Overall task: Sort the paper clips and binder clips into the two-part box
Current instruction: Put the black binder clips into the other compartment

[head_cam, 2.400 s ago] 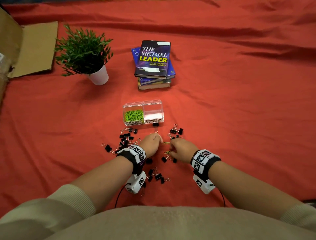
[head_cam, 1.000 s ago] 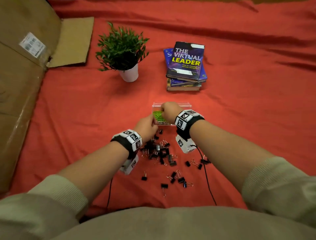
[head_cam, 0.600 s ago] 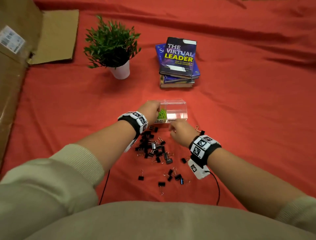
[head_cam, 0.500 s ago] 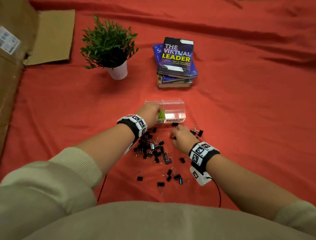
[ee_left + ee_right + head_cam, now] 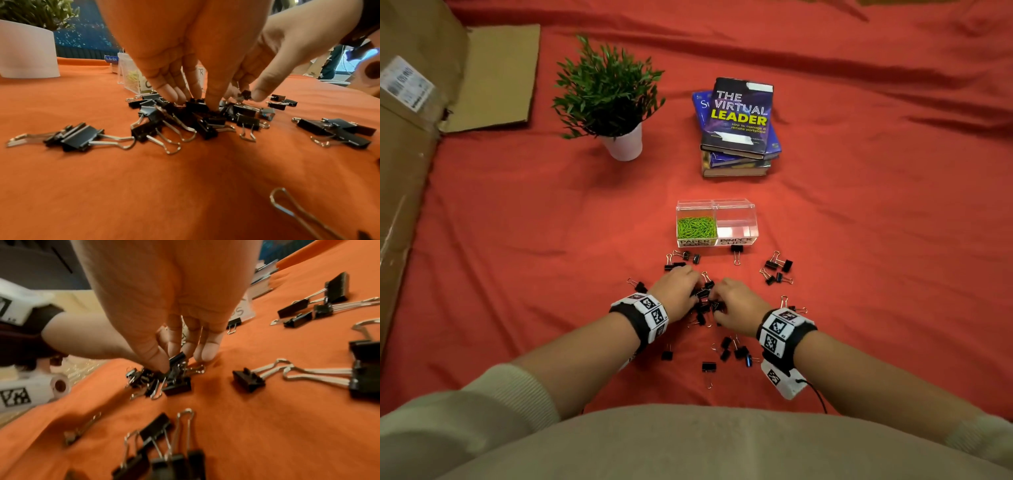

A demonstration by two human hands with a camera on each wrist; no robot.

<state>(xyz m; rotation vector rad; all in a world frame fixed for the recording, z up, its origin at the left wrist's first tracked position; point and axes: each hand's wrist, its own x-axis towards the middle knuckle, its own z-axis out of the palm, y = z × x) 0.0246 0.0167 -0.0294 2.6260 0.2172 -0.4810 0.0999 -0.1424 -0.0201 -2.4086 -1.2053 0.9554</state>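
Many black binder clips (image 5: 705, 301) lie heaped on the red cloth (image 5: 517, 240) beneath both grips. Left hand (image 5: 677, 291) presses straight fingers into the heap; right hand (image 5: 736, 305) pinches one clip (image 5: 176, 359). Two-part box (image 5: 736, 222) sits just beyond the grips, green paper clips (image 5: 695, 226) in its left half.

The two-part box (image 5: 717, 222) sits ahead of me on the desk (image 5: 859, 240), paper clips (image 5: 695, 226) in its left half. Behind it lies the stack of books (image 5: 739, 130), with the potted plant (image 5: 611, 99) to their left and cardboard (image 5: 410, 137) at the far left. Binder clips (image 5: 705, 298) lie scattered between me and the box, densest between my left hand (image 5: 677, 293) and my right hand (image 5: 738, 305), which meet over that cluster.
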